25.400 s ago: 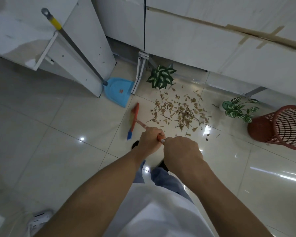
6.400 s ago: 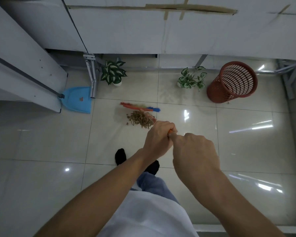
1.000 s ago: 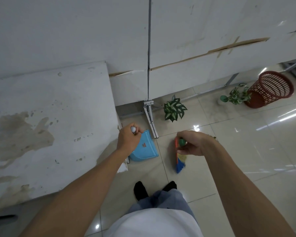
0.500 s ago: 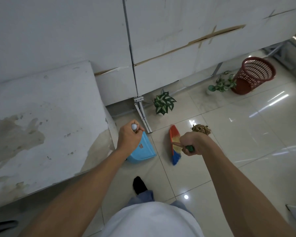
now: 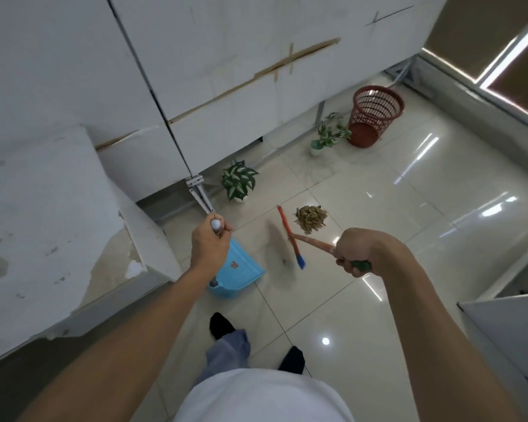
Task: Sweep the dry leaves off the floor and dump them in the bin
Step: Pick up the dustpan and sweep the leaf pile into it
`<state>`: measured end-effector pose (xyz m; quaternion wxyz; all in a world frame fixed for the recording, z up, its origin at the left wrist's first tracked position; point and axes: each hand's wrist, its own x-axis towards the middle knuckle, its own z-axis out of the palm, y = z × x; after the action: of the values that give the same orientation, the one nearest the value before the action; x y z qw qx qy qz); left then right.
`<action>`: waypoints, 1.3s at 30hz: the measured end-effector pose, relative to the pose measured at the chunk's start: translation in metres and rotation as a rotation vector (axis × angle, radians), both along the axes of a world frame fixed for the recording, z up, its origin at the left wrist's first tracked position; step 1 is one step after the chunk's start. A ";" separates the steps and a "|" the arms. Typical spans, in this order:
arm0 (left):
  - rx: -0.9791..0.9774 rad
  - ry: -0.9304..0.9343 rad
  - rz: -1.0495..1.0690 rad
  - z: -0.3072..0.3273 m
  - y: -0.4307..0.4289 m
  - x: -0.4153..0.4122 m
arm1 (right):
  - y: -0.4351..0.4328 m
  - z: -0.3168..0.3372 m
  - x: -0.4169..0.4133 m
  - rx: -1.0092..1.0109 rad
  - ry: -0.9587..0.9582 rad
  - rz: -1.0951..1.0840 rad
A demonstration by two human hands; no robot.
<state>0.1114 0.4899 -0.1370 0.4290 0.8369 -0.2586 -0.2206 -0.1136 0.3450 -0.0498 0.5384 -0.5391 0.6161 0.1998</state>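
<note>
Head view, left hand (image 5: pixel 209 243) grips one dustpan (image 5: pixel 241 269), right hand (image 5: pixel 355 251) one broom (image 5: pixel 290 236), one leaf pile (image 5: pixel 311 218), two plants (image 5: pixel 240 183) (image 5: pixel 328 135), one bin (image 5: pixel 375 117)

floor (image 5: pixel 378 239): tile | leaf pile (image 5: pixel 311 218) | blue dustpan (image 5: pixel 237 269) | 2 plants (image 5: pixel 240 184) (image 5: pixel 328 135), red bin (image 5: pixel 374 117) by wall (image 5: pixel 226 86)

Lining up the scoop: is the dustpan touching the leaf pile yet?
Apart. Head view shows bare floor and the broom between the dustpan and the leaf pile.
</note>
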 end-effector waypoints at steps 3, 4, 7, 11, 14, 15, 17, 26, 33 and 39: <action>-0.031 -0.003 -0.006 -0.001 -0.012 -0.026 | -0.003 0.003 -0.033 -0.063 0.001 0.029; -0.048 0.000 -0.007 -0.001 -0.017 -0.034 | -0.005 0.003 -0.043 -0.074 -0.003 0.026; -0.065 0.012 -0.020 -0.003 -0.031 -0.054 | -0.013 0.003 -0.066 -0.091 -0.027 0.010; -0.073 0.018 -0.041 -0.010 -0.055 -0.068 | -0.028 0.003 -0.080 -0.117 -0.052 0.018; -0.051 0.033 -0.039 -0.016 -0.073 -0.068 | -0.044 0.000 -0.082 -0.111 -0.066 0.013; -0.037 0.035 -0.049 -0.018 -0.079 -0.067 | -0.050 -0.001 -0.081 -0.104 -0.069 0.002; -0.004 0.040 -0.067 -0.023 -0.089 -0.063 | -0.063 -0.004 -0.076 -0.091 -0.075 -0.016; 0.043 0.056 -0.050 -0.041 -0.122 -0.056 | -0.116 -0.024 -0.050 -0.042 -0.058 0.048; 0.059 0.051 -0.082 -0.047 -0.161 -0.050 | -0.155 -0.023 -0.044 -0.027 -0.072 0.069; 0.028 0.010 -0.124 -0.044 -0.218 -0.045 | -0.203 -0.016 -0.061 -0.050 -0.091 0.107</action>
<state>0.0668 0.2723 -0.1810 0.4041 0.8241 -0.3045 -0.2546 -0.1751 0.1424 -0.0655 0.5408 -0.5932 0.5659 0.1882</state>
